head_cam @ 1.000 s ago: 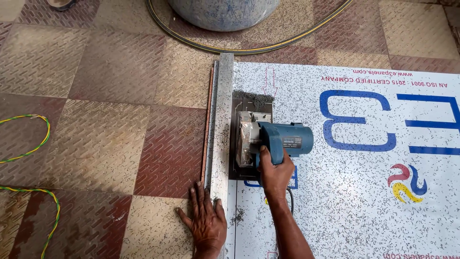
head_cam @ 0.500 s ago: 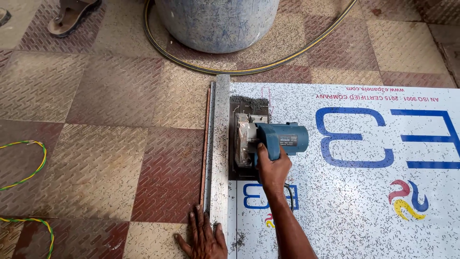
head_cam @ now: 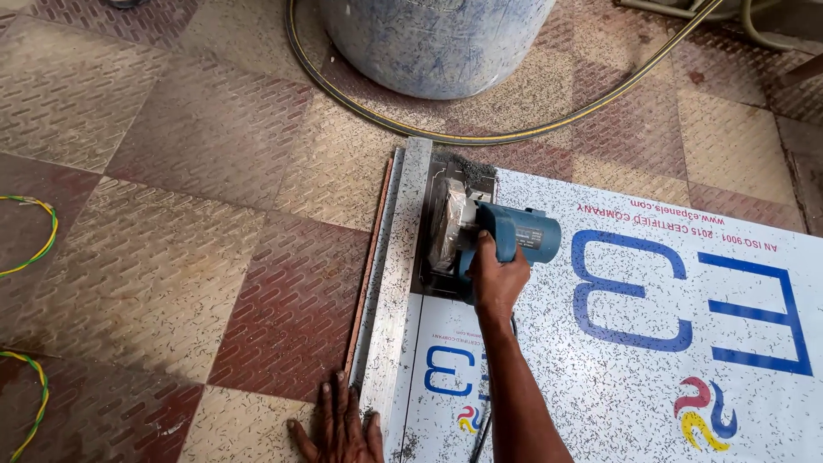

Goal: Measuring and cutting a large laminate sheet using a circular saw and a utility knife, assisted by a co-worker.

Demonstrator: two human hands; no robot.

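A single head-worn camera looks steeply down and slightly forward at the floor from close above the person's outstretched arms. The white panel fills the lower right of the view, the grey drum is cut off by the top edge, and both forearms enter from the bottom edge.

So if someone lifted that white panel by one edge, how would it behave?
The panel is a wide, thin sheet lying flat on the floor, so it would probably sag or flex. Its glossy face, dusted with chips, looks slippery. It likely shifts easily when pushed: the left hand rests by the strip at its edge.
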